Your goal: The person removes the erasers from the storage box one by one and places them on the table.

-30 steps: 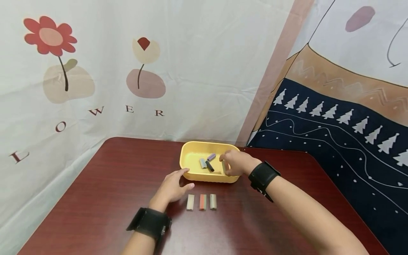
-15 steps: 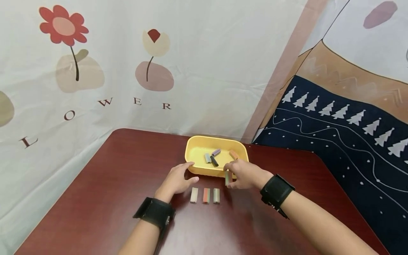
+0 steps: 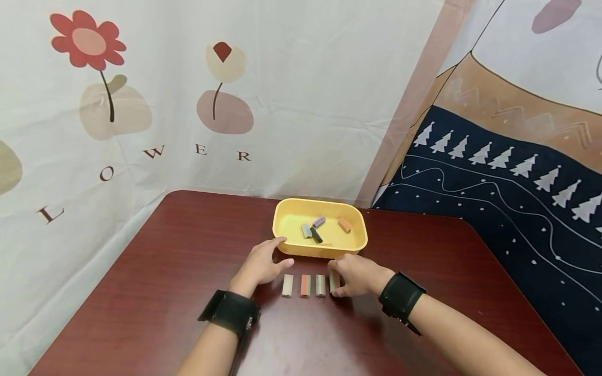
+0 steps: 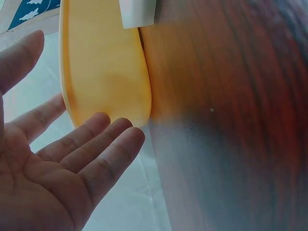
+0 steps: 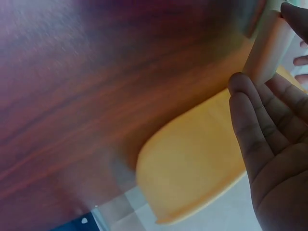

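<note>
On the table (image 3: 211, 250), just in front of the yellow box (image 3: 308, 251), 3 blocks lie side by side with small gaps: the cream block (image 3: 287, 286), the red-green block (image 3: 305, 286) and the pale block (image 3: 320, 286). At the right end of this row, the right hand (image 3: 356, 274) pinches the 4th block (image 3: 333, 282) between thumb and fingertips; whether this block touches the table, I cannot tell. The left hand (image 3: 261, 263) has its fingers extended and the thumb well apart; it holds nothing, and its fingertips are at the near left corner of the box. Inside the box, the grey block (image 3: 307, 231), the black block (image 3: 316, 235) and the purple block (image 3: 319, 222) lie close together, while the orange block (image 3: 344, 225) lies apart to the right. Each wrist wears a black band (image 3: 402, 296). Behind the table hangs a white cloth (image 3: 305, 104) with printed flowers.
</note>
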### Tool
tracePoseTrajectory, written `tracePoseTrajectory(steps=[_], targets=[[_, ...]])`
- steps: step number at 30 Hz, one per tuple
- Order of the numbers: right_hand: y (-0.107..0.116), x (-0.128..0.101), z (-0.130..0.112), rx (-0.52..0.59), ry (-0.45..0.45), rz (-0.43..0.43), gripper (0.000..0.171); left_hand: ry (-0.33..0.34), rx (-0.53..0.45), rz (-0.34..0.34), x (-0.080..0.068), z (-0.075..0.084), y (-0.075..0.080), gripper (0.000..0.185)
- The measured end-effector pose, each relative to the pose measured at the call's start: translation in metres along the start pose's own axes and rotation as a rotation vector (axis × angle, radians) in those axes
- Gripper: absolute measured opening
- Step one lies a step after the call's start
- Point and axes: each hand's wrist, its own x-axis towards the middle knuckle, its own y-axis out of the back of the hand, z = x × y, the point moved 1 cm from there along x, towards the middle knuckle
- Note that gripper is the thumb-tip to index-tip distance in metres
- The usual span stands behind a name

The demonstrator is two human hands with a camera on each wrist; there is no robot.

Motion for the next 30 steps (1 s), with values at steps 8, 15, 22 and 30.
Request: tracePoseTrajectory(steps=[8, 15, 22, 30], targets=[[-0.009, -0.001, 0.003, -0.022, -0.017, -0.021, 0.035, 0.009, -0.009, -0.011, 0.002, 0.000, 0.000, 0.060], [-0.012, -0.002, 0.006, -0.018, -0.012, -0.022, 0.037, 0.004, -0.012, -0.011, 0.002, 0.000, 0.001, 0.060], [-0.011, 0.000, 0.005, -0.017, -0.019, -0.033, 0.036, 0.001, -0.017, -0.010, 0.002, 0.000, 0.003, 0.060], [-0.005, -0.002, 0.004, -0.024, -0.032, -0.066, 0.045, 0.005, -0.003, -0.018, 0.003, 0.002, 0.004, 0.060]])
